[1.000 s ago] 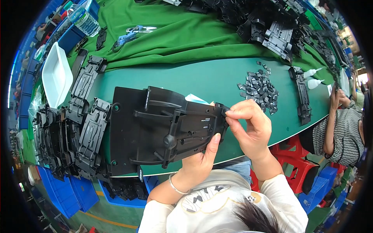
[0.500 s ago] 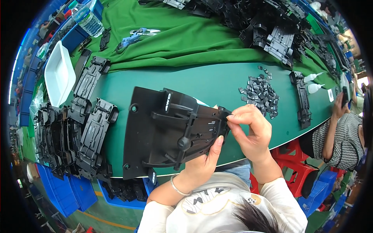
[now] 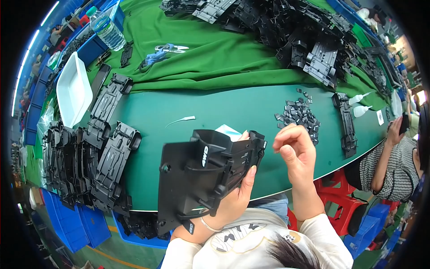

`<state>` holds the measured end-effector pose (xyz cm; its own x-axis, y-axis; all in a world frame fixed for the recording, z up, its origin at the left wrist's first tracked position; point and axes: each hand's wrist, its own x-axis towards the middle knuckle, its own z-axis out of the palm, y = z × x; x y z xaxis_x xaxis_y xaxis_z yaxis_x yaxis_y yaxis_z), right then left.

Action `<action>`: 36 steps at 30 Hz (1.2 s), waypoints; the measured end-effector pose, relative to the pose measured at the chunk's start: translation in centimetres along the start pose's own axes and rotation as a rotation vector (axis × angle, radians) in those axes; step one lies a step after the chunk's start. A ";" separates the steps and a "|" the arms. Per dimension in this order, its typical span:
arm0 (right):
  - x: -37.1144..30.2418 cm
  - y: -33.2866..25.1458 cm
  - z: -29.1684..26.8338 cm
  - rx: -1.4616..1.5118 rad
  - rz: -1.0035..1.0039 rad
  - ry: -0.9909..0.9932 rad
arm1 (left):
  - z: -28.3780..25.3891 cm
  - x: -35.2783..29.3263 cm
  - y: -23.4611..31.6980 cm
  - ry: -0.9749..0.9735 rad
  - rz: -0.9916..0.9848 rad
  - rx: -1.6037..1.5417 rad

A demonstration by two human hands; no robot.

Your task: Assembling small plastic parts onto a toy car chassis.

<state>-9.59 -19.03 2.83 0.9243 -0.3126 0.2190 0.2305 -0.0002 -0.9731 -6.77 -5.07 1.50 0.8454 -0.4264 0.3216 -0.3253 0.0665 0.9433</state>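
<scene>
My left hand [image 3: 237, 197] grips a long black plastic chassis part [image 3: 181, 179] by its narrower end, the thumb on its near edge and the other fingers mostly hidden behind it. The part stands tilted over the table, its broad flat end toward the lower left. A white-marked tab [image 3: 205, 157] projects from its side. Just right of the part's narrow end, my right hand [image 3: 298, 150] is apart from it in the air. Its fingers curl loosely with the thumb away from them, and nothing shows in them. Behind this hand lies a pile of small black pieces [image 3: 298, 112].
Similar black chassis parts [image 3: 116, 150] crowd the table's left side, near a white tray [image 3: 67, 105]. A larger heap [image 3: 286, 31] covers the far green cloth. Scissors [image 3: 172, 48] lie there too. White squeeze bottles [image 3: 360, 110] and another person [image 3: 394, 168] are at right.
My right hand has come off the chassis part and moved slightly right. The part has turned and dropped lower, bringing a thin white strip on the table into sight.
</scene>
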 end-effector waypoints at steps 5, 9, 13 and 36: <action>0.3 -0.4 1.0 -0.062 0.100 0.031 | 0.2 0.2 0.5 -0.095 -0.052 0.005; 0.4 -0.2 1.1 -0.167 0.041 0.045 | 0.5 -0.3 -0.1 -0.072 -0.032 -0.023; 0.4 -0.1 0.5 -0.152 0.078 0.075 | 1.1 0.2 -0.2 -0.091 -0.012 0.016; 5.9 0.5 -4.0 -0.660 0.171 -0.050 | -7.3 -3.7 -2.3 0.523 -0.287 -0.759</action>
<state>-5.28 -24.71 3.30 0.9478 -0.3155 0.0457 -0.1392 -0.5387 -0.8309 -6.09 2.98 -1.22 0.9916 -0.0734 -0.1069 0.1285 0.6663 0.7345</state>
